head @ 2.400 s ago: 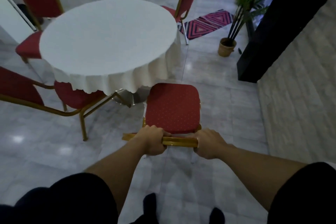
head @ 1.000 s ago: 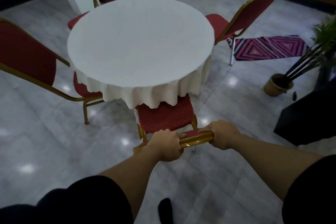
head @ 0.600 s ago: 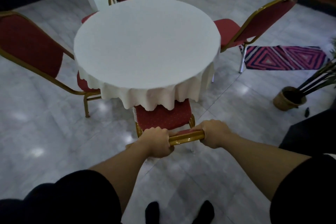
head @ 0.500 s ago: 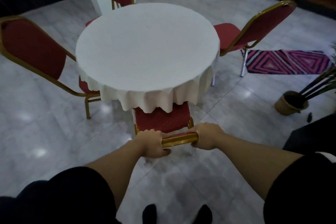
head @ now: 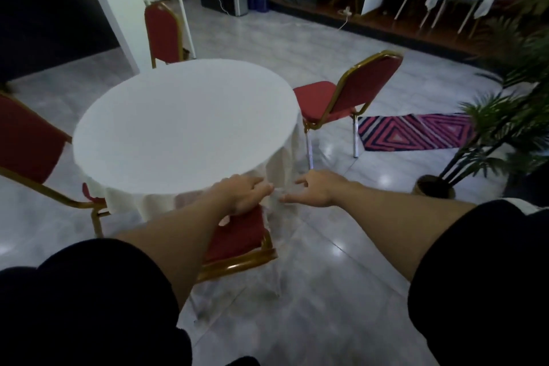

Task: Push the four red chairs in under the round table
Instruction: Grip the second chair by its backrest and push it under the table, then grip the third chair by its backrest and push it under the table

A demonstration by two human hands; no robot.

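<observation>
The table (head: 184,128) stands mid-floor. The near chair (head: 237,241) sits tucked under its front edge, the left chair (head: 26,142) to its left, the far chair (head: 162,33) behind it, the right chair (head: 344,98) to its right. A rug (head: 416,132) and potted plant (head: 490,134) lie further right.

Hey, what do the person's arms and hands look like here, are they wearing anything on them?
Both forearms are bare. The left hand and right hand wear no gloves, and no rings, watch or bracelets show. Short black sleeves cover the upper arms, the left sleeve and the right sleeve, loose and plain with no visible markings.
</observation>
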